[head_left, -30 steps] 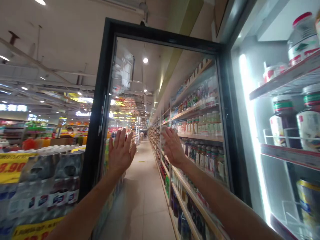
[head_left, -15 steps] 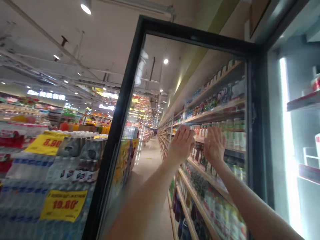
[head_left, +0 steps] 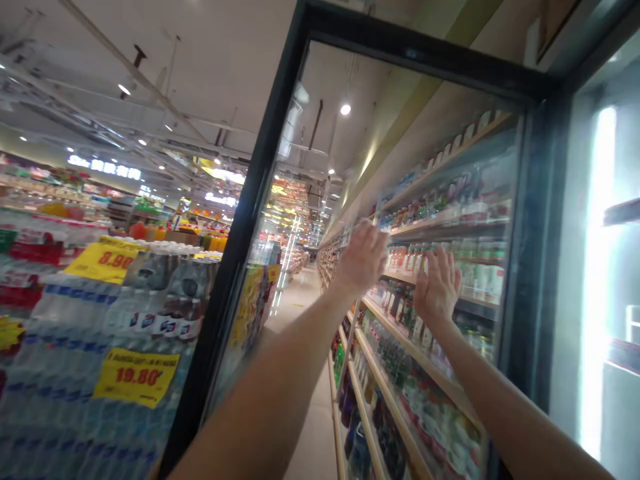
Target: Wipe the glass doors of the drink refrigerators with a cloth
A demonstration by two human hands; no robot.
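Observation:
A black-framed glass door (head_left: 240, 240) of a refrigerated case stands partly open in front of me, its hinge side at the right. My left hand (head_left: 361, 259) lies flat against the glass, fingers spread and pointing up. My right hand (head_left: 437, 285) rests on the same pane a little lower and to the right, also with its fingers apart. Neither hand holds anything. Through the glass I see the shelves of bottled drinks in the aisle beyond. The lit inside of the case (head_left: 597, 280) shows as a narrow strip at the far right, with one shelf edge (head_left: 623, 212).
To the left stands a shrink-wrapped stack of bottled water (head_left: 75, 347) with yellow price signs reading 19.80 and 8.90. A tiled aisle floor (head_left: 313, 440) runs between the stacks and long shelving (head_left: 440, 227). Colourful displays fill the store behind.
The door and my view have swung so that the door frame sits further right and less of the case's inside shows. My hands have moved right and closer together.

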